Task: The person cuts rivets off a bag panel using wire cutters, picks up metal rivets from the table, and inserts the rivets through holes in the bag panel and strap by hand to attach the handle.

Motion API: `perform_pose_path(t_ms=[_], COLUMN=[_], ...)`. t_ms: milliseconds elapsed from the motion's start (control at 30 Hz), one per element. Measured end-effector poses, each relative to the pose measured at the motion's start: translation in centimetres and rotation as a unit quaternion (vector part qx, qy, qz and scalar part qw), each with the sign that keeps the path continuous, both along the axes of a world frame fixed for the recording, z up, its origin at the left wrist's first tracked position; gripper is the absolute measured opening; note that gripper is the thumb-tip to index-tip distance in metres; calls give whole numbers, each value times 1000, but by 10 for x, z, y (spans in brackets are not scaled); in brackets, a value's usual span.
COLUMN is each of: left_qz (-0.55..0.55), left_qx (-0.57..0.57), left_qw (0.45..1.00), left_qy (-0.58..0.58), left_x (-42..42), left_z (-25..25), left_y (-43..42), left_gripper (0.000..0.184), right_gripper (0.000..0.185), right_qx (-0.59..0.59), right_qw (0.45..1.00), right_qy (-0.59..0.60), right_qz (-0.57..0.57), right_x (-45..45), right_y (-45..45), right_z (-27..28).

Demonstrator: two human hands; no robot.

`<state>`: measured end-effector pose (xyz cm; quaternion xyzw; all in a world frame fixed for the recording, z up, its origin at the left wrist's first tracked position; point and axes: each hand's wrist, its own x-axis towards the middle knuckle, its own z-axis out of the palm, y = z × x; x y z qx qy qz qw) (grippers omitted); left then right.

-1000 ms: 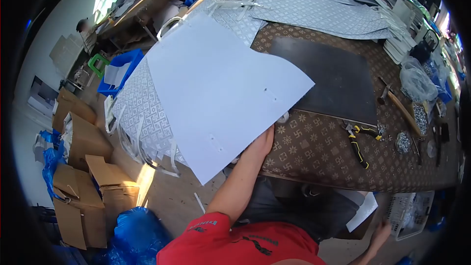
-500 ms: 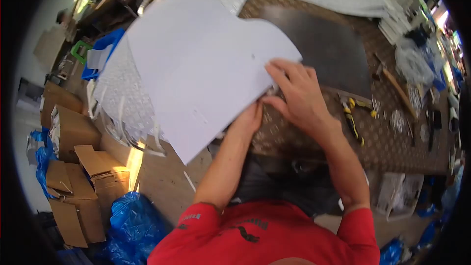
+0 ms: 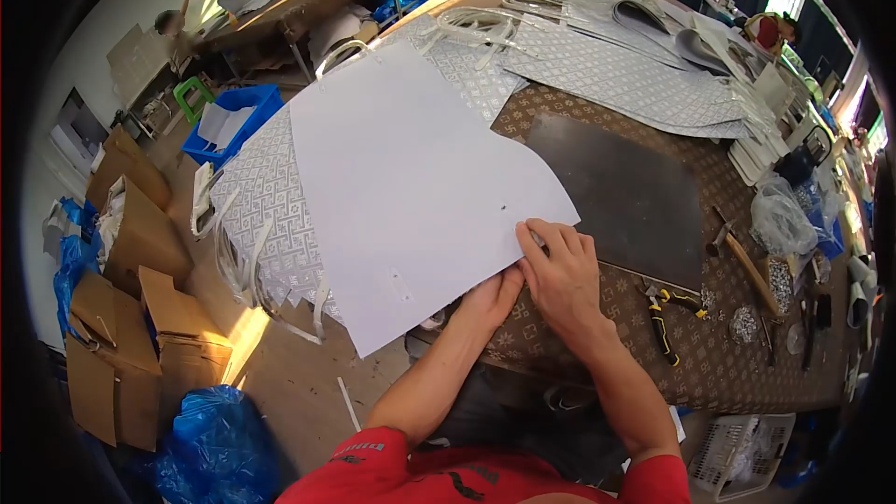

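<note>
A large white sheet [image 3: 401, 177] with a curved right side and small slots lies in front of me. My right hand [image 3: 563, 271] is closed on its near right edge, fingertips on top and thumb at the rim. Just left of it, my left hand [image 3: 490, 299] grips the same edge from below; most of its fingers are hidden under the sheet. One small dark mark or hole [image 3: 504, 207] shows close to my right fingertips. Silver-patterned sheets [image 3: 266, 215] lie beneath the white one. A dark flat plate [image 3: 625, 201] rests to the right on the brown patterned tablecloth [image 3: 597, 341].
Yellow-and-black pliers [image 3: 665, 325], a hammer [image 3: 751, 266] and small metal pieces [image 3: 744, 325] lie at the right. Patterned sheets [image 3: 607, 75] and clear tubing [image 3: 476, 28] cover the back. Cardboard boxes [image 3: 112, 355], a blue bag [image 3: 219, 448] and a blue bin [image 3: 266, 103] stand left.
The camera has tilted up, so the sheet and hands sit lower in view. My right fingers, spread apart before, have closed on the edge beside my left hand.
</note>
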<state>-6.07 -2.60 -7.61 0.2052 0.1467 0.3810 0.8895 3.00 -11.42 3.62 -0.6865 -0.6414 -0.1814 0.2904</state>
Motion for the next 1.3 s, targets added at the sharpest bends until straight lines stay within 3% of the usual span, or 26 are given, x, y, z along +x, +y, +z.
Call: perform_pose_path(t_ms=[33, 267, 600, 700, 833, 933, 1067, 1167, 1200, 1267, 1300], left_qz=[-18, 0, 44, 37, 41, -103, -133, -105, -91, -113, -132], left_qx=[-66, -17, -40, 95, 118, 205, 220, 236, 242, 236, 229], left_qw=[997, 998, 987, 980, 960, 932, 931, 933, 934, 939, 943], left_qy=[-34, 62, 150, 168, 249, 279, 260, 251, 245, 222, 201], left_x=[0, 5, 0, -13, -49, -74, -86, -76, -72, -64, -60], left_z=[7, 16, 44, 39, 53, 65, 70, 76, 77, 77, 77], left_y=[1, -4, -16, -29, -64, -86, -97, -97, -100, -107, -111], left_gripper=[32, 24, 25, 22, 21, 23, 24, 26, 27, 28, 29], right_gripper=[43, 41, 33, 32, 33, 32, 29, 26, 26, 24, 24], right_qx=[-6, -22, -8, -15, -37, -68, -121, 3, 3, -47, -46], right_qw=[1000, 997, 1000, 1000, 999, 997, 992, 975, 975, 921, 922], right_qy=[-15, -69, -8, -6, -16, -25, 43, 206, 207, 383, 381], right_qz=[-5, -6, 1, 0, -20, -20, 11, 78, 75, 49, 45], right_x=[1, 8, 7, 15, 30, 32, 30, 19, 10, -10, -16], right_y=[-1, -2, -6, -9, -9, -17, -41, -81, -99, -137, -149], right_z=[0, -7, -13, -17, -27, -35, -17, 13, 21, 25, 17])
